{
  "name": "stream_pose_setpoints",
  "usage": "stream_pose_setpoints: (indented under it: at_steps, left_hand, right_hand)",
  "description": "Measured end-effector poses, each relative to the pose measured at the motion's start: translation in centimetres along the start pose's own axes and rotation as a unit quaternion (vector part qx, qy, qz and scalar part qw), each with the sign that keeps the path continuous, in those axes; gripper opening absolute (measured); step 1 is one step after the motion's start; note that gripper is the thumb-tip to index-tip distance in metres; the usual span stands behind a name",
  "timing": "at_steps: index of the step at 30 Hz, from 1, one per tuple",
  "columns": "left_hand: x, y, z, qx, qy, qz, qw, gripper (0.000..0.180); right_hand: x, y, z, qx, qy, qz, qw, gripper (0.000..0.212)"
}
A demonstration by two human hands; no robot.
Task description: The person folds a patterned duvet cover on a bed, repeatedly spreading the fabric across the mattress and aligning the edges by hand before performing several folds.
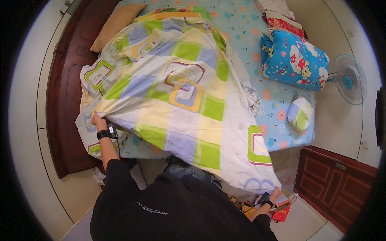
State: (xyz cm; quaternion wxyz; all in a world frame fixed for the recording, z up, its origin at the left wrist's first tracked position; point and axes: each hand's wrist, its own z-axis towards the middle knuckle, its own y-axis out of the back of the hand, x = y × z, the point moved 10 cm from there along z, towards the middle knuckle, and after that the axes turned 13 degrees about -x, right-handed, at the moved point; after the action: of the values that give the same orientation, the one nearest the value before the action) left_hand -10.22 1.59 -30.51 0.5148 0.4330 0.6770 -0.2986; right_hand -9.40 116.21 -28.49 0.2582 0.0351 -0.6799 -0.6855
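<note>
A large patterned bed cover [181,108] in green, yellow, blue and white checks, with rounded-square motifs, stretches between my two hands and over the bed. My left hand [97,119] grips its edge near the headboard side, beside a bunched part of the fabric. Out to the right and nearer to me, my right hand [276,194] pinches a corner of the cover. Between the hands the near edge is pulled fairly taut and hangs past the mattress edge in front of me. The far part lies rumpled on the bed.
A tan pillow [120,24] leans by the dark wooden headboard [66,104]. Toward the right lie a folded blue cartoon-print quilt [295,60] and a small folded checked cloth bundle [300,113] on the floral sheet [277,134]. Beyond stand a fan [349,82] and a brown cabinet [331,180].
</note>
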Motion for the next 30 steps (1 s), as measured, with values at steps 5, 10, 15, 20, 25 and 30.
stream_pose_setpoints:
  at_steps: [5, 10, 15, 20, 25, 30]
  left_hand:
    - [4.3, 2.5, 3.3, 0.05, -0.055, 0.144, 0.987, 0.027]
    - [11.6, 7.5, -3.8, 0.093, -0.264, 0.351, 0.894, 0.048]
    - [21.3, 6.4, -22.3, 0.407, -0.312, 0.538, 0.669, 0.083]
    - [28.1, 14.3, -19.8, 0.22, -0.018, 0.597, 0.772, 0.103]
    - [33.9, 18.1, -19.2, 0.042, 0.31, 0.428, 0.848, 0.096]
    - [33.3, 11.9, -24.1, 0.276, 0.386, 0.275, 0.836, 0.026]
  right_hand:
    - [11.0, -16.2, -11.9, 0.506, 0.13, 0.048, 0.851, 0.029]
    - [32.9, -25.2, -12.8, 0.356, 0.388, 0.01, 0.85, 0.037]
    - [45.0, -37.2, -14.1, 0.279, 0.445, 0.112, 0.844, 0.072]
    - [44.8, -39.6, -20.4, 0.284, 0.154, 0.039, 0.946, 0.059]
    - [42.5, -37.3, -27.9, 0.398, 0.465, 0.077, 0.787, 0.047]
    - [52.8, -22.7, -14.9, 0.407, 0.592, -0.098, 0.689, 0.031]
